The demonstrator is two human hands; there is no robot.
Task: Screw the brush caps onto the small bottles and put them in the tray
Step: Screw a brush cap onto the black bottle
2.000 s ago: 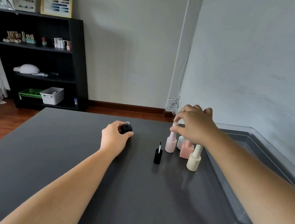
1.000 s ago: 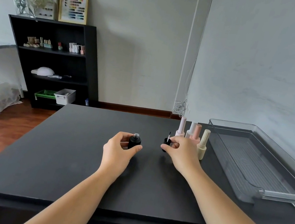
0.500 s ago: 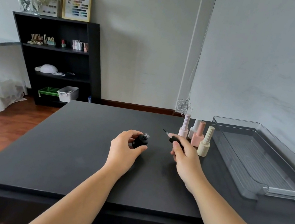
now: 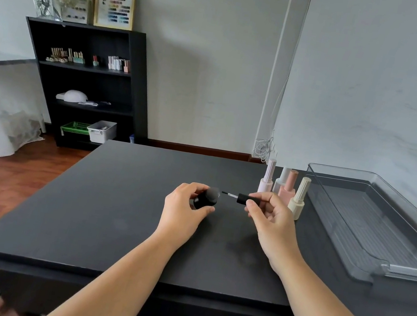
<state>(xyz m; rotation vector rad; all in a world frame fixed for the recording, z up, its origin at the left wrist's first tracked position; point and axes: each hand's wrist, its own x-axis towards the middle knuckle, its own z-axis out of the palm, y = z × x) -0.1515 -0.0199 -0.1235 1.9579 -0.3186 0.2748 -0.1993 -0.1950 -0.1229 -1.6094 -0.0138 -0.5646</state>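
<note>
Above the table [image 4: 109, 210], the left hand [image 4: 181, 216] grips the black bottle [image 4: 205, 199], tipped rightward. The right hand [image 4: 271, 222] pinches the brush cap [image 4: 243, 199], brush pointing left at the bottle's mouth. Four capped bottles [image 4: 284, 189] stand just beyond; the tray [image 4: 373, 228] sits right.

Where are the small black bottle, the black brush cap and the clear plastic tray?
small black bottle [image 4: 204, 200]: head view, on its rounded body.
black brush cap [image 4: 244, 200]: head view, on its dark barrel.
clear plastic tray [image 4: 415, 272]: head view, on its near rim.
</note>
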